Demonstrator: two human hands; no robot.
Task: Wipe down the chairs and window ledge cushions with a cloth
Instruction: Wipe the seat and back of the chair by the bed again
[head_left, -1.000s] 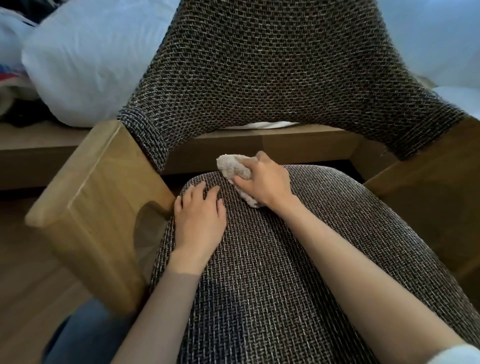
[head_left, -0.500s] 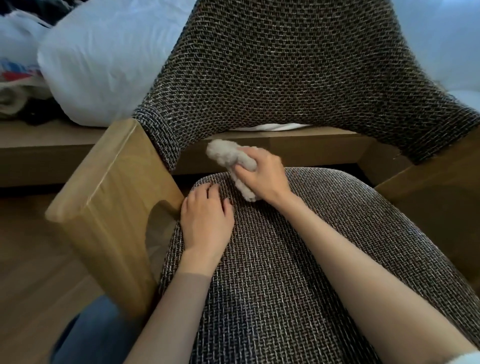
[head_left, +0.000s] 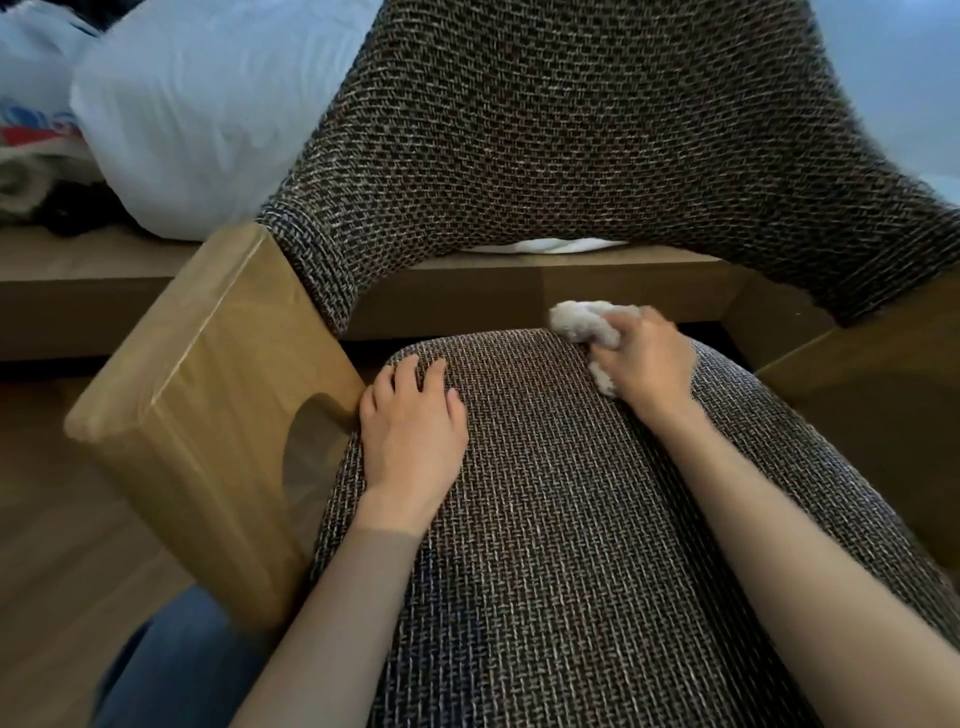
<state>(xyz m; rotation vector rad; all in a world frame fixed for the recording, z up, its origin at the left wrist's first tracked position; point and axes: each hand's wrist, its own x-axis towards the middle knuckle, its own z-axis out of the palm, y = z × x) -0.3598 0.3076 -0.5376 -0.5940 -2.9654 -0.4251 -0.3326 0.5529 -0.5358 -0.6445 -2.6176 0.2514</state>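
Observation:
A chair with a brown woven seat cushion (head_left: 571, 519) and matching backrest (head_left: 571, 130) fills the view. My right hand (head_left: 649, 358) grips a bunched, fluffy beige cloth (head_left: 584, 322) against the rear edge of the seat, right of its middle. My left hand (head_left: 413, 426) rests flat on the seat's rear left corner, fingers spread, beside the wooden left armrest (head_left: 208, 389).
A wooden ledge (head_left: 571, 283) runs behind the chair, with white pillows (head_left: 208, 114) and bundled items on it at the left. The right wooden armrest (head_left: 883, 395) borders the seat. Wood floor (head_left: 62, 571) lies at the lower left, my jeans-clad knee (head_left: 171, 665) beside it.
My right hand has swept the cloth to the right along the back edge of the seat. My left hand has stayed in place on the cushion.

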